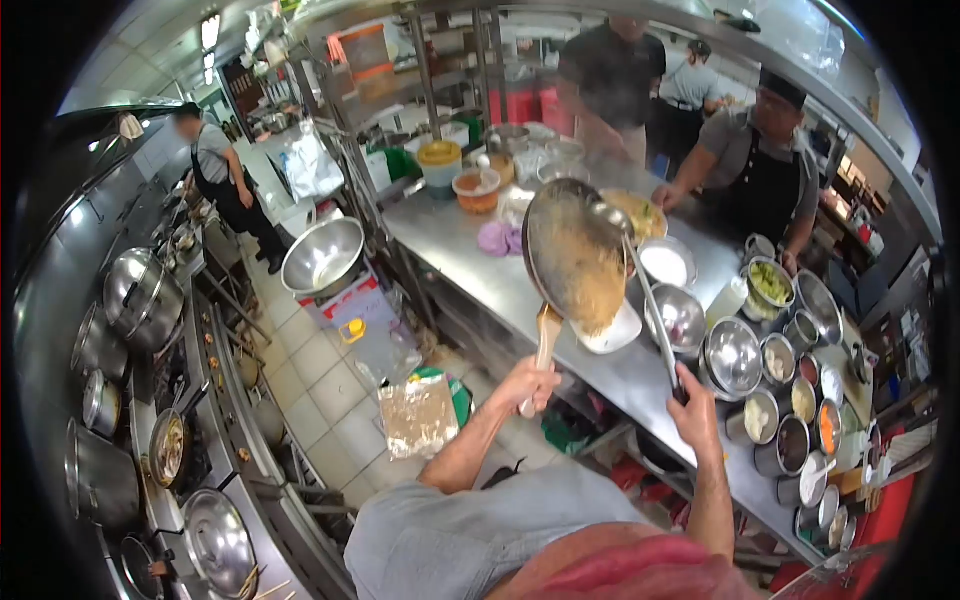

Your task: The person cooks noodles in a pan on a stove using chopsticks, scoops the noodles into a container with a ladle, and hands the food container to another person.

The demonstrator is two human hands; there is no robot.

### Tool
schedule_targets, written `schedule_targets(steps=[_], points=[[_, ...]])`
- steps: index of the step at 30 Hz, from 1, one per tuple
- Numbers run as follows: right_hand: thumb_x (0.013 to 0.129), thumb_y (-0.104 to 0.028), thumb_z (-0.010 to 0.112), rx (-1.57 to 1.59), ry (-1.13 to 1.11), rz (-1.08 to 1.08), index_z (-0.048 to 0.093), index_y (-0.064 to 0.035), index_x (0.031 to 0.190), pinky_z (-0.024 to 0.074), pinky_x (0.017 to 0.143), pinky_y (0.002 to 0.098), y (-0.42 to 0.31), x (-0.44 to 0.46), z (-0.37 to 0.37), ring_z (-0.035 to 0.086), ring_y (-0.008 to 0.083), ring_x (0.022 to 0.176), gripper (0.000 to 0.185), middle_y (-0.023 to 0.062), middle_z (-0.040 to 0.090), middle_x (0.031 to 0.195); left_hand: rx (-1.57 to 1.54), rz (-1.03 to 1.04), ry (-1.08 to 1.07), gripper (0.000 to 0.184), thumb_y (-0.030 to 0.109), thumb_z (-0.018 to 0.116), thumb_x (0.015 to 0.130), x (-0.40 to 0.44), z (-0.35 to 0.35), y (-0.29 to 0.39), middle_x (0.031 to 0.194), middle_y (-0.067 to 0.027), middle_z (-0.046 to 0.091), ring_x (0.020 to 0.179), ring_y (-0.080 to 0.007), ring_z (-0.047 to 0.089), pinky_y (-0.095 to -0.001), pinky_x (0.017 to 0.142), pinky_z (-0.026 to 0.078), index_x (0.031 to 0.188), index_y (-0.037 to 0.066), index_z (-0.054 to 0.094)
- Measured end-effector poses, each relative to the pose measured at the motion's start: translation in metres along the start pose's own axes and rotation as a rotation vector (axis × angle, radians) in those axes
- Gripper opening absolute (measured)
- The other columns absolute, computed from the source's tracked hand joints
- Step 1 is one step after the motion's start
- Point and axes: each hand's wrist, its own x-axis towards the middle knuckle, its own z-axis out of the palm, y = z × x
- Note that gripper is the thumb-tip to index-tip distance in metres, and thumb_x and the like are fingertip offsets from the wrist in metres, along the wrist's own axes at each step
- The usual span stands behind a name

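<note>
Wok (560, 235) tilts, left grip (533, 385) wrapping its handle (546, 342), right grip (692, 405) wrapping what seems a ladle (660, 328).

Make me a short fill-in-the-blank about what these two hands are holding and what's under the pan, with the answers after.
1. The left hand grips the pan by its ____.
2. The right hand holds a long-handled ____.
3. The pan is tilted over a dish whose color is ____.

Missing words: handle; ladle; white.
</note>
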Motion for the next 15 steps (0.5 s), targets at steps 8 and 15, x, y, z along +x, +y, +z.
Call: schedule_targets(steps=[8, 15], points=[[0.072, -0.004, 0.058, 0.368, -0.103, 0.321, 0.045, -0.0017, 0.128, 0.0402, 0.052, 0.0239, -0.006, -0.056, 0.016, 0.043, 0.0084, 0.055, 0.058, 0.0021, 0.050, 0.067, 0.109, 0.010, 0.036, 0.022, 0.002, 0.060, 0.075, 0.014, -0.012, -0.001, 0.054, 0.0003, 0.038, 0.037, -0.0087, 0.037, -0.0257, 0.032, 0.033, 0.082, 0.008, 0.041], [0.072, -0.003, 0.058, 0.193, 0.001, 0.138, 0.046, -0.0018, 0.128, 0.0400, 0.055, 0.0238, -0.002, -0.046, 0.002, 0.044, 0.0083, 0.059, 0.057, 0.0013, 0.050, 0.069, 0.113, -0.006, 0.034, 0.022, 0.001, 0.058, 0.077, 0.023, -0.016, 0.006, 0.056, 0.0017, 0.037, 0.038, -0.0070, 0.035, -0.0253, 0.033, 0.032, 0.088, 0.009, 0.041]])
